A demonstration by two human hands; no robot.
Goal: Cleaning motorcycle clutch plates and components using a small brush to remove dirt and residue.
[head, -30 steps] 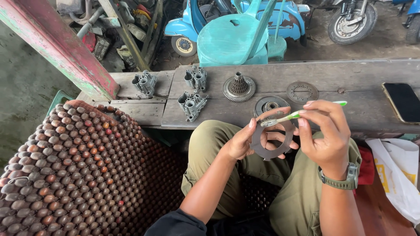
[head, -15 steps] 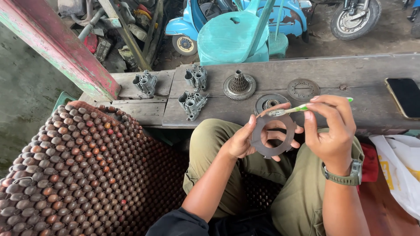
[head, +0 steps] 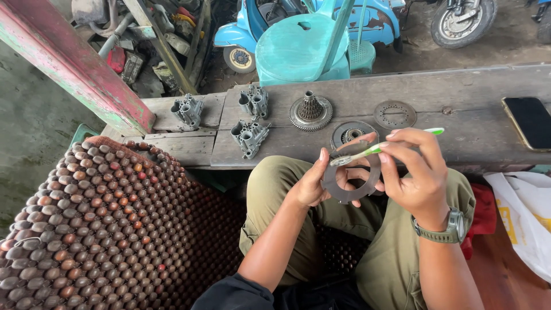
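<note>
My left hand [head: 321, 181] holds a flat grey metal ring plate [head: 350, 192] upright over my lap, fingers through its hole. My right hand [head: 416, 172], with a watch on its wrist, grips a green and white toothbrush [head: 381, 147]; the bristle end rests on the top left of the ring. Just beyond my hands, on the wooden bench [head: 459, 95], lie a round clutch part [head: 351, 134], a thin perforated disc [head: 395, 114] and a toothed gear hub [head: 310, 111].
Three grey cast metal pieces [head: 250, 136] sit on the bench's left part. A black phone [head: 531, 121] lies at the right. A brown wooden-bead seat mat [head: 97, 224] fills the lower left. A teal plastic chair [head: 301, 49], a red post [head: 69, 60] and scooters stand beyond.
My hands with the ring and toothbrush have shifted slightly; the brush head now lies on the ring's upper left edge. The bench parts have not moved.
</note>
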